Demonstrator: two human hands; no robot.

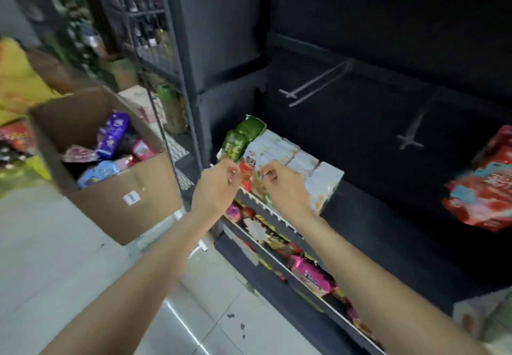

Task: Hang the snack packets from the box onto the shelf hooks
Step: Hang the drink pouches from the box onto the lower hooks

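A cardboard box stands on the floor at the left, holding purple, blue and red snack packets. Both my hands reach to a row of hung packets on the dark shelf panel. My left hand pinches the lower edge of a green packet at the front of the row. My right hand has its fingers curled on the top edge of a red and white packet next to it. Behind these hangs a row of white packets. Two bare metal hooks stick out above.
A red packet hangs at the far right. Below the hooks, a lower shelf holds pink and mixed packets. A wire rack with goods stands behind the box. Pale tiled floor lies in front.
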